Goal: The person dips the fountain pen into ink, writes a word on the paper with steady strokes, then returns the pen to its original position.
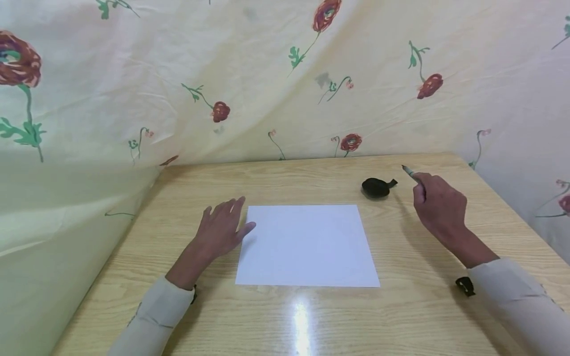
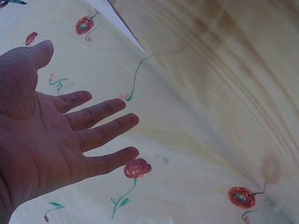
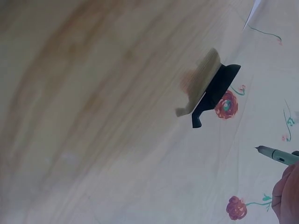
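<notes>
My right hand (image 1: pixel 441 205) holds a slim grey-green pen (image 1: pixel 410 173) with a dark tip, raised over the right side of the table. In the right wrist view the pen (image 3: pixel 278 155) points left, and only part of the hand (image 3: pixel 287 193) shows. A white sheet of paper (image 1: pixel 307 247) lies flat on the table. Near its left edge is my left hand (image 1: pixel 222 227), fingers spread and thumb overlapping the sheet in the head view. The left wrist view shows the palm of this hand (image 2: pixel 42 135) with nothing in it.
A black rounded object with a short tab (image 1: pixel 376 188) sits beyond the sheet's far right corner, left of the pen. The wooden table (image 1: pixel 249 321) meets a flower-patterned cloth (image 1: pixel 258 74) behind and at the sides. A dark strap piece (image 1: pixel 465 286) shows by the right sleeve.
</notes>
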Motion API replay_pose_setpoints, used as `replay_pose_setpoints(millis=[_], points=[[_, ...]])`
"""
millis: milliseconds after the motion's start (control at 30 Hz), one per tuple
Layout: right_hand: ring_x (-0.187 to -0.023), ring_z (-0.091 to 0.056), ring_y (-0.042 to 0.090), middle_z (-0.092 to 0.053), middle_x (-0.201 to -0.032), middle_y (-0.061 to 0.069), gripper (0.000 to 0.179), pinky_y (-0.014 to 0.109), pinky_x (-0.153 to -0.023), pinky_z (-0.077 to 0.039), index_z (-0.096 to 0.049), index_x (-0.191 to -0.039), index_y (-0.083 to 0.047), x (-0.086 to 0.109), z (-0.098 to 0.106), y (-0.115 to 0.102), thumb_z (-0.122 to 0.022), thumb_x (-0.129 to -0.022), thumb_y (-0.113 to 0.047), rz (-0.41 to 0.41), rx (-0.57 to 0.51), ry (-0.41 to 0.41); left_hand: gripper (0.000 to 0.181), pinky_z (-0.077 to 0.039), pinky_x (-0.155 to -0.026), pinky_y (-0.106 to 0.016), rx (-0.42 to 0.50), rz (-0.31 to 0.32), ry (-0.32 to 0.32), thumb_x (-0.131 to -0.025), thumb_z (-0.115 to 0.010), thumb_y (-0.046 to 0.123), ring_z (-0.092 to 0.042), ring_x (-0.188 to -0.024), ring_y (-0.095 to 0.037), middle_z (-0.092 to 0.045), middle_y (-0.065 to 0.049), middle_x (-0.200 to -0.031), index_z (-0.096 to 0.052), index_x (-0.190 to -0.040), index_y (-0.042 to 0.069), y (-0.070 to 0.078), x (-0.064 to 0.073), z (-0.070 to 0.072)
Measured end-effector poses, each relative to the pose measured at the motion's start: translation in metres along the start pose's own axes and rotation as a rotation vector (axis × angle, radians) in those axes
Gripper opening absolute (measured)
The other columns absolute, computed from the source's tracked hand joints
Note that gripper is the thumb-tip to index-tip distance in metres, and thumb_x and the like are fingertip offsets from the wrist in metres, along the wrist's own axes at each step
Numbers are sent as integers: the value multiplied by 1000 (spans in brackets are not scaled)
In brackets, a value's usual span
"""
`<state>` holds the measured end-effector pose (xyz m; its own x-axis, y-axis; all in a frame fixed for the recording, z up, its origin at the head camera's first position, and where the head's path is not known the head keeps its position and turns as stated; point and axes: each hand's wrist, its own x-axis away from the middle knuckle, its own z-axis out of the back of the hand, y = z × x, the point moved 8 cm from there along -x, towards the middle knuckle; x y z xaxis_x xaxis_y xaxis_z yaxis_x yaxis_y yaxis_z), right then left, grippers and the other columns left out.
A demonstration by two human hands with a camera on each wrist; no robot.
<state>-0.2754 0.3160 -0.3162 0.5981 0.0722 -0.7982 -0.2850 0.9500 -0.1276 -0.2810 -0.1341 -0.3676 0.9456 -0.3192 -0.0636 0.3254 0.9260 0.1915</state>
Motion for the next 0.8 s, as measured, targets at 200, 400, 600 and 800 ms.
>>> replay_pose_setpoints(millis=[200, 400, 600, 800], points=[[-48, -44, 24, -65, -78, 22, 27, 31, -38, -24, -69, -103, 7, -1, 4, -5, -47, -94, -4, 19, -25, 33, 74, -20, -110, -68, -6, -3, -3, -101, -50, 50, -36, -140, -41, -40, -23, -153, -29, -156, 5, -1, -1, 0], [-54, -56, 32, -66, -80, 23, 20, 35, -42, -32, -69, -102, 9, -4, 9, -7, -57, -96, -6, 27, -45, 73, 71, -20, -110, -68, -6, -18, -11, -100, -52, 50, -36, -140, -42, -41, -21, -152, -34, -154, 7, 0, -1, 0], [-57, -64, 35, -70, -79, 21, 17, 35, -42, -35, -70, -95, 6, -4, 15, -11, -69, -91, -10, 74, -49, 144, 72, -19, -109, -70, -20, -105, -126, -94, -62, 51, -34, -141, -44, -41, -20, -153, -41, -151, 11, 8, 4, -9], [-52, -62, 32, -69, -72, 17, 17, 35, -39, -31, -68, -86, 4, -4, 19, -13, -72, -88, -12, 113, -32, 189, 81, -18, -110, -70, -6, -151, -295, -88, -69, 54, -30, -143, -46, -38, -18, -155, -40, -153, 15, 11, 11, -23]])
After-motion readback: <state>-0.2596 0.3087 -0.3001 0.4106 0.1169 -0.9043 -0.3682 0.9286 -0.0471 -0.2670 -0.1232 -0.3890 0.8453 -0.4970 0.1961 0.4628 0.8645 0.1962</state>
